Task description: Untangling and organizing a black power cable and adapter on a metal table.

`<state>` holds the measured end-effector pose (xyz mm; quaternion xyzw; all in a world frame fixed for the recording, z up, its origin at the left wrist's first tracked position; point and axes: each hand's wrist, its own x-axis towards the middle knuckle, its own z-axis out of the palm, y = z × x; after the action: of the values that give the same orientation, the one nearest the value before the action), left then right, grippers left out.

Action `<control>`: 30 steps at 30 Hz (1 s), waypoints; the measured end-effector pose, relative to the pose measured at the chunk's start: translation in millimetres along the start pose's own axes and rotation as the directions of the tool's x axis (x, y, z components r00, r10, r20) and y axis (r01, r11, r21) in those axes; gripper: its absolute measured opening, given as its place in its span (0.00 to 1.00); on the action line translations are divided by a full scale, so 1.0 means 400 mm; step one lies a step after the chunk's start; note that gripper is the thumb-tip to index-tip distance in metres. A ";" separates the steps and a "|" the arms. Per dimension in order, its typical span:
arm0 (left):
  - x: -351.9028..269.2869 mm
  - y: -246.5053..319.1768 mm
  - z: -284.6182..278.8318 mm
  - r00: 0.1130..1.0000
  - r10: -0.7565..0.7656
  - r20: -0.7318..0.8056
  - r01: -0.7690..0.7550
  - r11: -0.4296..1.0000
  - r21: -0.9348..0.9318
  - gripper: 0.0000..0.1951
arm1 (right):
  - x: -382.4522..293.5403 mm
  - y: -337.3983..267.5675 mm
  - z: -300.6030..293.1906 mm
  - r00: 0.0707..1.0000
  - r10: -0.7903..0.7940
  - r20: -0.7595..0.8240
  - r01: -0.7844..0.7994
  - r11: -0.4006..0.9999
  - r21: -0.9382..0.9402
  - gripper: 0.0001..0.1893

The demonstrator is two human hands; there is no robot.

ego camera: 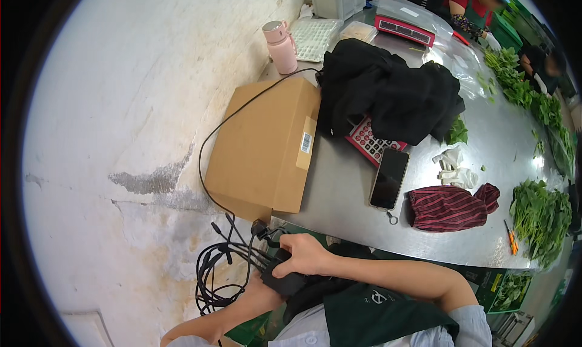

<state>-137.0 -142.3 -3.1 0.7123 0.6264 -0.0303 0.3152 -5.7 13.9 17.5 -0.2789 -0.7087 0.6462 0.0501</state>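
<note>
Close to my body, below the table's near edge, my right hand (303,256) grips a black box-like device (284,276) from above. Beneath and beside the same device is my left hand (268,292), its fingers mostly hidden by it. Black cables (223,274) run from the device and hang in loops to its left. One long cable curves over a closed cardboard box (261,142) towards a black cloth (386,92). A black plug or adapter (259,228) sits just above my hands.
On the metal table (345,210) lie a smartphone (389,179), white gloves (456,169), a striped sleeve (448,208), orange-handled scissors (513,242) and leafy greens (541,219). A pink bottle (281,49) and a scale (404,29) stand farther back. Two people are at the far side. A wall rises at left.
</note>
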 end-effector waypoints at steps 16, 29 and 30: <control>0.036 0.008 0.032 0.776 -0.395 0.492 0.554 0.054 -0.831 0.16 | 0.062 -0.139 -0.073 0.821 -0.528 0.217 0.545 0.839 -0.019 0.20; 0.094 -0.029 0.076 0.923 -0.384 -0.017 0.164 0.433 -0.886 0.16 | 0.025 -0.241 -0.100 0.783 -0.613 0.102 0.622 0.773 -0.126 0.19; 0.099 -0.035 0.061 0.923 -0.385 -0.012 0.172 0.439 -0.882 0.17 | 0.031 -0.219 -0.084 0.791 -0.601 0.113 0.610 0.788 -0.079 0.21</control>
<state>-132.7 -119.6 -45.6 0.3405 0.6938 0.3131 0.5520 -30.4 48.7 101.9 -0.0128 -0.7969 0.5663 0.2100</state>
